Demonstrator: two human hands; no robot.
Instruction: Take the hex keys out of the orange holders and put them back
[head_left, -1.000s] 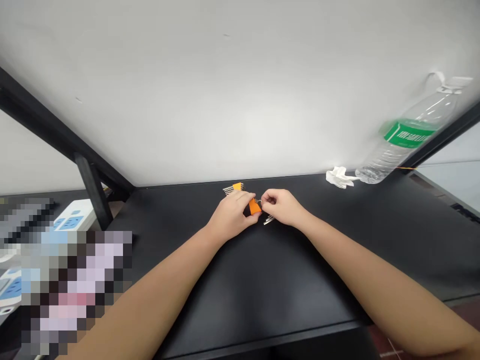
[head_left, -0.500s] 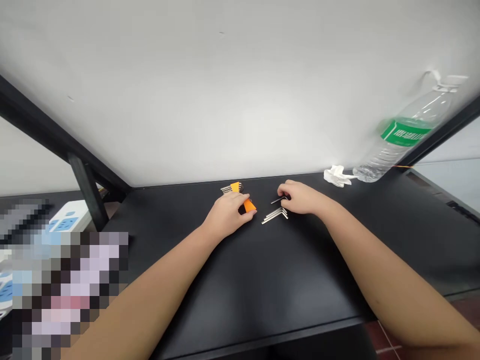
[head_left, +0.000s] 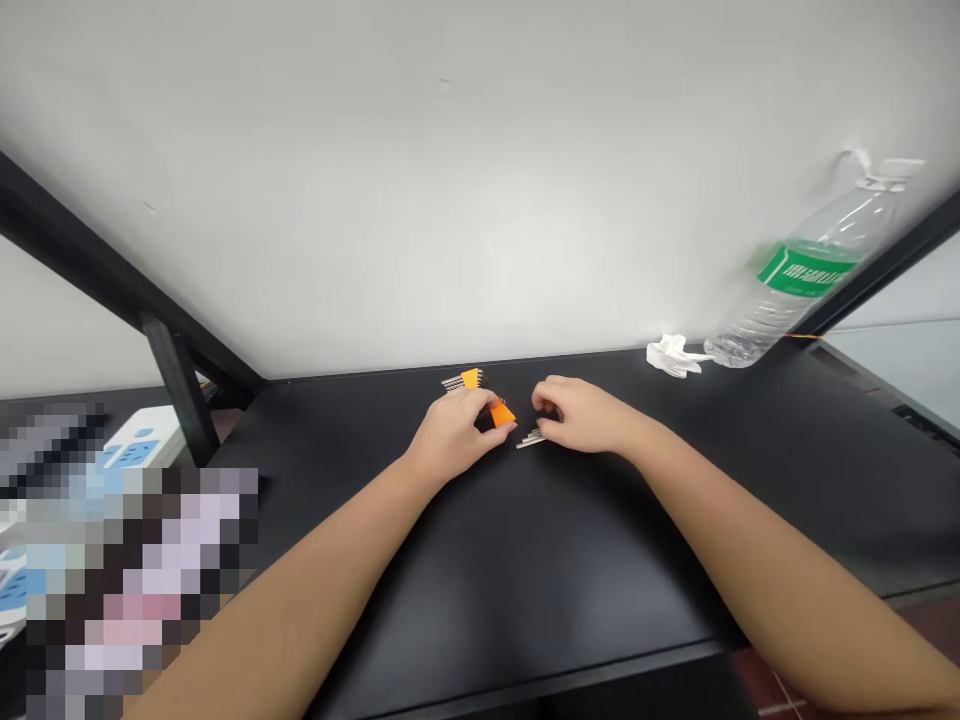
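Observation:
My left hand [head_left: 450, 430] is closed around an orange hex key holder [head_left: 502, 412], with thumb and index finger at its near end. Beyond my knuckles shows an orange piece [head_left: 470, 379] with several silver hex keys [head_left: 453, 383] in it; my hand hides whether both orange parts join. Just to the right, my right hand [head_left: 574, 412] is curled with thumb and fingertips bent inward. Its fingers cover whatever they may grip. Under its thumb lie several loose hex keys [head_left: 529, 439] on the black tabletop [head_left: 495, 560], their bent ends hidden.
A plain wall [head_left: 480, 230] rises behind the tabletop. Crumpled white tissue [head_left: 675, 356] and a clear plastic bottle with a green label [head_left: 806, 268] stand at the back right. To the left are a black metal post [head_left: 180, 390] and white power strips [head_left: 139, 445].
My right hand has moved left and slightly nearer, now covering part of the loose keys. The separate key at its fingertips no longer shows. My left hand stays on the holder.

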